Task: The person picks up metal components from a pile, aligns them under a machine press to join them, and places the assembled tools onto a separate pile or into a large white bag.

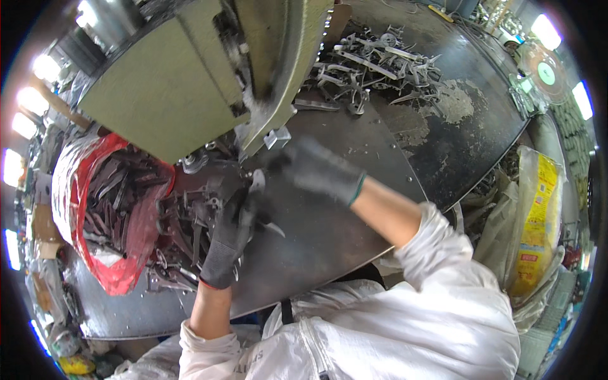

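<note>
My left hand (229,237), in a dark grey work glove, is closed round a curved metal piece (274,228), whose shiny tip sticks out to the right of the glove. It is beside a heap of loose dark metal parts (183,221). My right hand (322,172), gloved in grey, is smeared by motion; its fingers cannot be made out. It hangs over the table just right of a small metal block (277,138) on the lower end of a large green machine (152,88).
A red-lined bag (120,272) full of dark metal strips lies at the left. Many silvery metal parts (380,60) are piled at the back of the dark metal table (329,234). White and yellow sacks (535,215) stand beyond its right edge. A round fan (544,71) is at the far right.
</note>
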Tool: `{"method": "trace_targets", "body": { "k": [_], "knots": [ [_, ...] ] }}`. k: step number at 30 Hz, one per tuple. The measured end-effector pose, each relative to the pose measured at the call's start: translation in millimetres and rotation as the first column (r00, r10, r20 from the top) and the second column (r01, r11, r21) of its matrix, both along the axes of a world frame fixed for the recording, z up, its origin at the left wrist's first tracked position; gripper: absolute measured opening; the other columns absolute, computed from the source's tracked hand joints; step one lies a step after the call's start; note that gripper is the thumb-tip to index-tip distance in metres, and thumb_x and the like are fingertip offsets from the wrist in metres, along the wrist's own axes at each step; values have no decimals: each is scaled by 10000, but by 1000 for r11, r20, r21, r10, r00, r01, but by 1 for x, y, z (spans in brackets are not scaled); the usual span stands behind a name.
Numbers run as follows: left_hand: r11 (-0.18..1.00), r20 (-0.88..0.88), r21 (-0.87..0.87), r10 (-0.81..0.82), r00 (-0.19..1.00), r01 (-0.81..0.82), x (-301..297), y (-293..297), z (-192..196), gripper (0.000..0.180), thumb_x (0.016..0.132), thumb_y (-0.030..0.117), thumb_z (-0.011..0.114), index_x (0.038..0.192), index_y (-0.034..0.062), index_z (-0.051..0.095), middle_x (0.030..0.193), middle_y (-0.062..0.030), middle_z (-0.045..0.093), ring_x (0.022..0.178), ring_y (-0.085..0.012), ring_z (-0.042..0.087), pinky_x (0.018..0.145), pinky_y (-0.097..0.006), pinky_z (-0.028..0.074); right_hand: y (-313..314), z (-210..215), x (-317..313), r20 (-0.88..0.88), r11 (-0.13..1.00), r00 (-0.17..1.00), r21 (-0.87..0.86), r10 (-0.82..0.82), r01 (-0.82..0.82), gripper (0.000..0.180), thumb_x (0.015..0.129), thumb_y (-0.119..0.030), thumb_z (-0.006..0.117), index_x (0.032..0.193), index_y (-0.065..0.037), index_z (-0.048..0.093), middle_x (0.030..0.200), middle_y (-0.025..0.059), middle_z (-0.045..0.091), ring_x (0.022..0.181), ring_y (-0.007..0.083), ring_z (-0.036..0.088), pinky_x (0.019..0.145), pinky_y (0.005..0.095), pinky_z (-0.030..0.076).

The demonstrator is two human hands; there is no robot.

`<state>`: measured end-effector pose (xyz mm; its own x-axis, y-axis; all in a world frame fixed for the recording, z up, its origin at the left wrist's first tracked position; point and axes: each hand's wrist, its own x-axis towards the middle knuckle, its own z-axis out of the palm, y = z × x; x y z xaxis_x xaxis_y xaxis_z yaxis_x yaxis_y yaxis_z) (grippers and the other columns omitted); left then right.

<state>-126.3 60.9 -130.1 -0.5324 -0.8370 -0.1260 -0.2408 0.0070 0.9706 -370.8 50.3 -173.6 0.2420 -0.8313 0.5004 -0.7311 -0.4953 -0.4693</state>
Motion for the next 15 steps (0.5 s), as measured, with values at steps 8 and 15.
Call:
{"method": "trace_targets", "body": {
  "k": [8, 15],
  "knots": [
    [973, 281, 159, 120, 952, -169, 37, -5, -29, 303, 1079, 294, 560, 1168, 13, 633, 963, -81, 709, 722, -128, 669, 614, -295, 543, -108, 23, -241, -732, 602, 380, -51, -565, 797, 689, 869, 13, 600, 1527, -122, 448, 1448, 239, 473, 1133, 360, 685, 868, 450, 619],
    [981, 83, 123, 138, 987, -148, 51, -5, -53, 305, 1080, 302, 564, 1197, 30, 635, 984, -61, 699, 821, -123, 685, 656, -283, 545, -63, 10, -255, -664, 687, 350, -348, -661, 638, 532, 889, -30, 615, 1416, -67, 548, 1336, 193, 579, 1026, 288, 715, 810, 393, 615]
  ]
}}
